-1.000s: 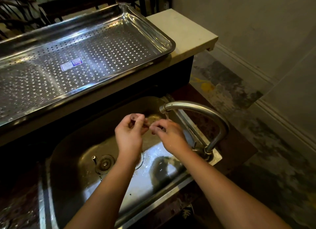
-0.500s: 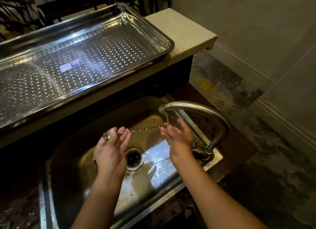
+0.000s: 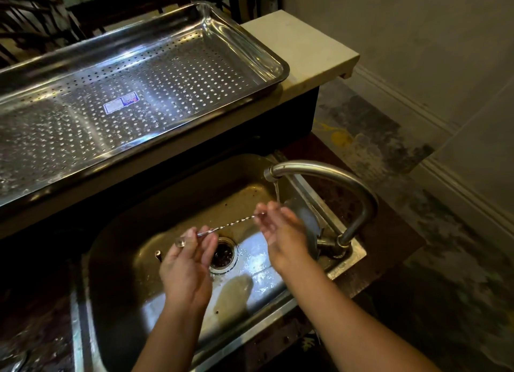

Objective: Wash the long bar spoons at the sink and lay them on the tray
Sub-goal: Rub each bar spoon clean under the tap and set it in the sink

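Bar spoon (image 3: 228,226) held level over sink (image 3: 125,249): left hand (image 3: 189,263) grips bowl end, right hand (image 3: 282,232) pinches other end beneath running faucet (image 3: 333,174).

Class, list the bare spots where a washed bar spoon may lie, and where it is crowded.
Free: the tray floor around its sticker; the counter end right of the tray. Crowded: the sink under the faucet, where left hand and right hand hold the bar spoon above the drain.

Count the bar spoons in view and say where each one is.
1. The bar spoon is held over the sink between the left hand and right hand. None lies on the tray; others may be out of view.
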`<move>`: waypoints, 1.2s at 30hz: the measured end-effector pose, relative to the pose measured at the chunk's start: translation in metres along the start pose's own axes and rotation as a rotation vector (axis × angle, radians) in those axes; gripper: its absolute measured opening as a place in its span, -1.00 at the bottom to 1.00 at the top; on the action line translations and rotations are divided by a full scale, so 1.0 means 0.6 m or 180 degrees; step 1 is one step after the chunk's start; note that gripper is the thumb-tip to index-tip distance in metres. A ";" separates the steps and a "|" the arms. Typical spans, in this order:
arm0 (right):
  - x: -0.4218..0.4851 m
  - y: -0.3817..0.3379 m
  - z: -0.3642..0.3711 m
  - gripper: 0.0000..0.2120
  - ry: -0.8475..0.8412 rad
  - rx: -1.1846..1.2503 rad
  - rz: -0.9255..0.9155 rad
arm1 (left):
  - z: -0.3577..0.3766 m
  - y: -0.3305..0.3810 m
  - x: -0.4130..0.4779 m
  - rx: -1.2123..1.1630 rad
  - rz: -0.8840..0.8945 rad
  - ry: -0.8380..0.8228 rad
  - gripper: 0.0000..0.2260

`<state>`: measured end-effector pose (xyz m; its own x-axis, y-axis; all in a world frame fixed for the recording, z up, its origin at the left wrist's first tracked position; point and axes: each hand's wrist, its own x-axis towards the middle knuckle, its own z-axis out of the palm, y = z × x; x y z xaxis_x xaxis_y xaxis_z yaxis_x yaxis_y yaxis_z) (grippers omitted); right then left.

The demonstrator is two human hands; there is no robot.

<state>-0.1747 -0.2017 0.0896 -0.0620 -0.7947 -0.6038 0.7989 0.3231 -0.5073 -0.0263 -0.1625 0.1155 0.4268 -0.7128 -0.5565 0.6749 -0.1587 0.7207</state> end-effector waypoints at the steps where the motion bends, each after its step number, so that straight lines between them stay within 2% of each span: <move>1: -0.004 0.016 0.002 -0.96 -0.0135 -0.0114 0.0077 | 0.000 -0.008 -0.003 -0.0027 -0.0056 -0.0017 -0.92; 4: -0.005 0.029 0.001 -0.93 -0.0293 -0.0296 0.0077 | -0.006 -0.020 -0.008 -0.0045 -0.0112 0.0002 -0.93; 8: 0.019 -0.026 -0.008 -0.76 -0.0002 -0.0169 -0.0180 | -0.028 -0.010 -0.003 -0.0037 -0.0034 -0.0004 -0.90; 11: 0.025 -0.041 -0.001 -0.84 0.0035 -0.0072 -0.0264 | -0.035 -0.017 0.001 0.0095 0.0082 -0.0001 -0.90; 13: 0.013 -0.015 0.008 -0.97 -0.0230 -0.0304 -0.0151 | -0.028 -0.038 -0.001 0.0405 0.0165 -0.0132 -0.90; 17: -0.009 0.041 0.003 -0.91 -0.0759 -0.1049 -0.0110 | -0.012 -0.075 -0.009 0.1252 0.0458 -0.0459 -0.88; 19: -0.006 0.031 -0.002 -0.98 -0.0788 -0.1271 -0.0146 | -0.013 -0.079 -0.007 0.1657 0.0698 -0.0545 -0.91; 21: 0.007 0.006 -0.005 -0.87 -0.0593 -0.1302 -0.0196 | -0.020 -0.078 -0.004 0.1893 0.0834 -0.0622 -0.92; 24: 0.033 -0.037 -0.007 -0.80 -0.0222 -0.0943 -0.0426 | -0.042 -0.069 0.004 0.1819 0.0740 -0.0568 -0.92; 26: 0.042 -0.054 -0.007 -0.85 -0.0047 -0.0697 -0.0453 | -0.063 -0.066 0.013 0.1972 0.0624 -0.0588 -0.92; 28: 0.040 -0.046 -0.012 -0.98 -0.0126 -0.0784 -0.0314 | -0.076 -0.072 0.020 0.2437 0.0590 -0.0724 -0.88; 31: 0.022 0.004 -0.024 -0.87 -0.0579 -0.1153 0.0005 | -0.065 -0.084 0.016 0.2965 0.0706 -0.0980 -0.81; 34: 0.013 0.027 -0.031 -0.98 -0.0735 -0.1333 -0.0065 | -0.050 -0.082 0.012 0.2936 0.0588 -0.1108 -0.74; 36: 0.024 0.008 -0.028 -0.80 -0.0495 -0.1094 -0.0235 | -0.055 -0.074 0.013 0.2640 0.0174 -0.1196 -0.71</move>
<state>-0.1821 -0.2030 0.0681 0.0008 -0.8822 -0.4708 0.5469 0.3946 -0.7384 -0.0328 -0.1386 0.0656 0.1233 -0.8863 -0.4463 -0.0520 -0.4549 0.8890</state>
